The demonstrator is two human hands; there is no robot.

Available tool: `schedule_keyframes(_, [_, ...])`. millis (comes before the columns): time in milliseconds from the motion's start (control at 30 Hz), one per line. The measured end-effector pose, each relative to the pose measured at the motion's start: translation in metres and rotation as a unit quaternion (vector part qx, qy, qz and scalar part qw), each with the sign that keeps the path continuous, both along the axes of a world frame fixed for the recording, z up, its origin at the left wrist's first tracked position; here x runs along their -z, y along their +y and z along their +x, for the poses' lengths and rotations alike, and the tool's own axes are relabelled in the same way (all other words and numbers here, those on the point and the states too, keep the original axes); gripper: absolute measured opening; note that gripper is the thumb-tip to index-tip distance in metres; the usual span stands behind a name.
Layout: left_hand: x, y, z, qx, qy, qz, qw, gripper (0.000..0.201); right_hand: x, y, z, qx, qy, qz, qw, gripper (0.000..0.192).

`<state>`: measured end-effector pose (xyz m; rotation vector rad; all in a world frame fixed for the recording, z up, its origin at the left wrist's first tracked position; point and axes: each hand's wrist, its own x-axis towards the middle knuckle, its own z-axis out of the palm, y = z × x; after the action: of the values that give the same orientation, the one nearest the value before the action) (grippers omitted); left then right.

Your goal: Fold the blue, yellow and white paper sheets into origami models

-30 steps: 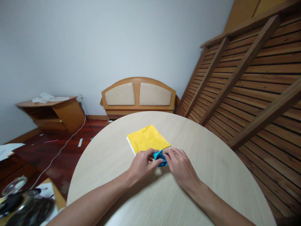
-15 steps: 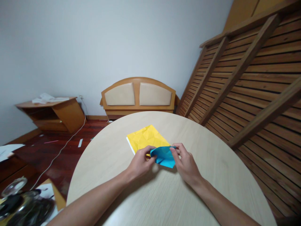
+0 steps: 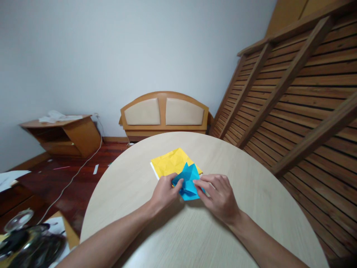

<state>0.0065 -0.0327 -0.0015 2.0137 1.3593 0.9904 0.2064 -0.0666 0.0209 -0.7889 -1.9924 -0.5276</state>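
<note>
A partly folded sheet of blue paper (image 3: 190, 178) is between my hands, with pointed flaps standing up at its far side. My left hand (image 3: 166, 190) pinches its left edge, thumb on the near face. At the right edge, the thumb and fingertips of my right hand (image 3: 219, 193) close on the paper. Creased yellow paper (image 3: 169, 160) lies flat just behind, partly covered by the blue paper and my left hand. A white edge shows under its left side.
The round pale wooden table (image 3: 251, 208) carries the papers. Beyond it stands a padded headboard (image 3: 163, 111) against the wall. A slatted wooden frame (image 3: 301, 96) leans on the right. At lower left is a glass pot (image 3: 36, 242); a low cabinet (image 3: 69, 137) stands farther back.
The blue paper has opened from a flatter folded shape, and its points now stick up. My right hand has shifted left and lower along it. My left hand keeps its hold.
</note>
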Motion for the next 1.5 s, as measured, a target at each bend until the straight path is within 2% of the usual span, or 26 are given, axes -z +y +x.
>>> schedule_keyframes(133, [-0.002,0.001,-0.001,-0.021,-0.005,0.015,1.0,0.03,0.001,-0.007,-0.008,-0.029,-0.025,-0.038,0.999,0.003])
schedule_keyframes(433, [-0.009,-0.005,-0.001,-0.027,-0.011,0.033,0.999,0.03,0.004,-0.003,-0.009,-0.022,-0.022,-0.088,0.996,0.006])
schedule_keyframes(733, [-0.007,-0.008,0.003,-0.004,0.007,0.037,0.999,0.025,0.01,-0.003,-0.014,-0.007,-0.035,-0.159,0.987,0.011])
schedule_keyframes(967, [-0.004,-0.007,0.004,0.055,-0.018,0.023,0.998,0.033,0.012,-0.001,-0.014,0.009,0.0,-0.209,0.978,0.013])
schedule_keyframes(1100, [0.001,-0.006,0.003,0.057,-0.046,-0.007,0.997,0.04,0.017,0.002,-0.013,0.006,0.041,-0.206,0.978,0.012])
schedule_keyframes(1200, [0.005,-0.003,0.003,0.062,-0.14,-0.104,0.983,0.048,0.019,0.006,-0.011,-0.02,0.066,-0.185,0.98,0.01])
schedule_keyframes(1267, [0.007,0.0,0.004,0.065,-0.214,-0.188,0.956,0.049,0.018,0.007,-0.008,-0.046,0.072,-0.17,0.982,0.009])
schedule_keyframes(1333, [0.006,0.002,0.005,0.057,-0.277,-0.243,0.928,0.044,0.015,0.007,-0.005,-0.084,0.063,-0.149,0.983,0.009])
schedule_keyframes(1433, [0.003,0.004,0.003,0.03,-0.336,-0.247,0.908,0.035,0.008,0.004,-0.001,-0.156,0.008,-0.112,0.981,0.009])
schedule_keyframes(1500, [0.001,0.005,0.0,-0.004,-0.32,-0.204,0.925,0.036,0.003,0.002,0.001,-0.189,-0.046,-0.101,0.976,0.009])
